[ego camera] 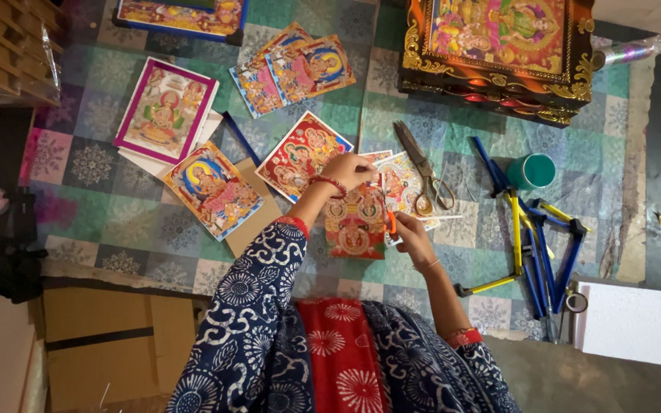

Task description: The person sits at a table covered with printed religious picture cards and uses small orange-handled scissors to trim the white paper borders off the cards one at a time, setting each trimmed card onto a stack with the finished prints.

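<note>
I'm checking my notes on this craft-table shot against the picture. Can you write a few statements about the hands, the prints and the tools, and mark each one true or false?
1. The left hand rests on the top of a red print. True.
2. The right hand holds the big metal scissors. False: the scissors lie on the mat, apart from both hands; the right hand grips a small orange-handled tool.
3. A teal cup stands right of the scissors. True.
4. The ornate gold frame lies at the near left corner. False: it sits at the far right.
5. A white foam block lies at the right edge of the mat. True.
</note>
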